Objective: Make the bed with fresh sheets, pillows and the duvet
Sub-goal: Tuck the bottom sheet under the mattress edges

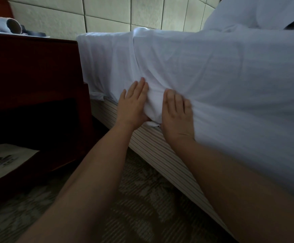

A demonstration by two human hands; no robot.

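A white sheet covers the mattress and hangs down its near side. My left hand lies flat with straight fingers against a bunched fold of the sheet at the mattress's lower edge. My right hand presses flat on the sheet just to the right of that fold. Below the sheet's hem the striped bed base shows. A white pillow lies at the head of the bed, top right.
A dark wooden nightstand stands close to the left of the bed, with cloth and a roll on top and a paper on its lower shelf. A padded headboard is behind. Patterned carpet lies below.
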